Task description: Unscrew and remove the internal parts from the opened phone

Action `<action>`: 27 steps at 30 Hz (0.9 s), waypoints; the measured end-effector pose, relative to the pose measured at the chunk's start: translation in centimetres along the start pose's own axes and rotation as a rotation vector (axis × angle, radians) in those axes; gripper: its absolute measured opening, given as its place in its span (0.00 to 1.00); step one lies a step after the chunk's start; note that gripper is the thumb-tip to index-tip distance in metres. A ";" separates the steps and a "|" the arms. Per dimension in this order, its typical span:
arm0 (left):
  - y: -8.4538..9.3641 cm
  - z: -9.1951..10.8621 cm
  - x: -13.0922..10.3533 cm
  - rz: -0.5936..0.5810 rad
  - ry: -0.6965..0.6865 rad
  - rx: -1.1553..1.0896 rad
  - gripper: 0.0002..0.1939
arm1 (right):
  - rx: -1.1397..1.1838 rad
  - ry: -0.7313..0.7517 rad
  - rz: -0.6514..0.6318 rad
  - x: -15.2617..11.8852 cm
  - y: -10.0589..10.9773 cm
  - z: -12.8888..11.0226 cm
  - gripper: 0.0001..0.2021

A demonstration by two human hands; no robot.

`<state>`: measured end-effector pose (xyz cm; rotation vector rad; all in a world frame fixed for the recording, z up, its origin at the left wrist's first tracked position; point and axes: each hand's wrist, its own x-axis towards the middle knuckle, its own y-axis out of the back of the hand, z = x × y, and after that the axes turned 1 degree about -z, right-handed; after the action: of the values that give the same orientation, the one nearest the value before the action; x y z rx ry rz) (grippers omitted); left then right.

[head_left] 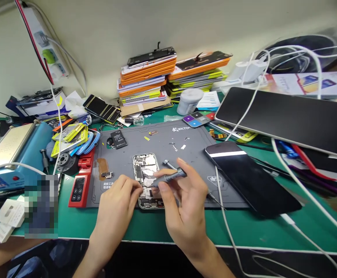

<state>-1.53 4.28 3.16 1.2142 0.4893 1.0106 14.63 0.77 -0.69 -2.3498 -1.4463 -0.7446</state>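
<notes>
An opened phone [147, 161] lies face up on the grey work mat [133, 135], its inner boards and metal plates bare. My right hand [186, 204] grips a dark grey precision screwdriver [171, 177] between thumb and fingers, its tip slanting down and left toward the phone's middle. At the phone's left edge, my left hand [118, 199] has thumb and fingertips pinched together; whatever they hold, if anything, is too small to see. Behind the screwdriver a small grey metal part [166, 162] shows, partly covered by my right hand. A black battery [118, 139] rests farther back on the mat.
To the right lie a black phone [252, 177] and a large dark-screened device [290, 119], with white cables around. Stacked orange and yellow frames [148, 73] stand at the back. On the left are a red device [78, 191], a blue machine [20, 158] and another person's arm [6, 255].
</notes>
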 end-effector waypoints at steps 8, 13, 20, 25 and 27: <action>2.9 -2.2 3.0 0.078 0.062 0.191 0.06 | 0.020 0.012 0.007 0.0 0.0 -0.2 0.32; 3.8 -4.5 5.7 0.032 0.194 0.255 0.07 | 0.005 0.010 0.002 -0.2 0.2 -0.2 0.32; 3.7 -5.6 6.4 0.010 0.244 0.221 0.08 | -0.045 0.033 -0.004 0.0 0.4 -0.4 0.33; 3.4 -6.2 6.7 0.011 0.254 0.176 0.08 | -0.102 0.049 -0.005 0.3 0.4 -0.6 0.33; 3.3 -6.4 6.7 0.004 0.261 0.160 0.09 | -0.125 0.053 -0.004 0.3 0.4 -0.6 0.33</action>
<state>-4.43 13.43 5.48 1.2297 0.7841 1.1571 14.94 0.53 0.04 -2.3990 -1.4214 -0.9157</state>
